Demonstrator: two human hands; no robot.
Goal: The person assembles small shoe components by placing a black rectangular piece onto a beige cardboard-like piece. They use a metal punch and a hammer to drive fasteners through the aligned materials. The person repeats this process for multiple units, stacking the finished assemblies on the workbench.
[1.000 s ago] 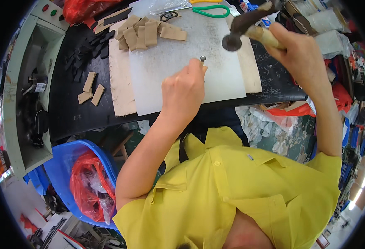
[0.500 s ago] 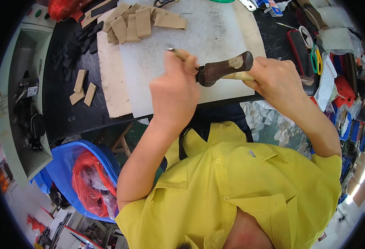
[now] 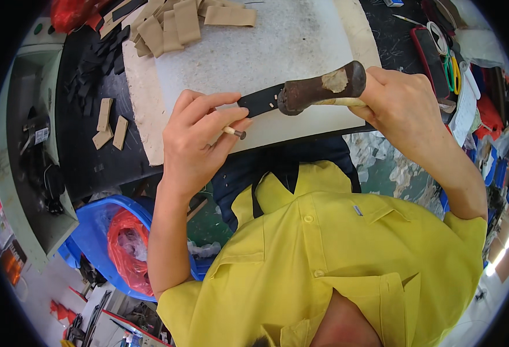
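Head view: hammer overlaps black strip, tan strips lying beyond.

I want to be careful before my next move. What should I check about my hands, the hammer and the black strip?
1. Hammer gripped by right hand: ok.
2. Black strip pinched by left hand: ok.
3. Small rod held in left hand: ok.
4. Left hand apart from hammer: ok.
5. Strip's right end visible: not ok, hammer hides it.
6. Hammer touching strip: cannot tell.
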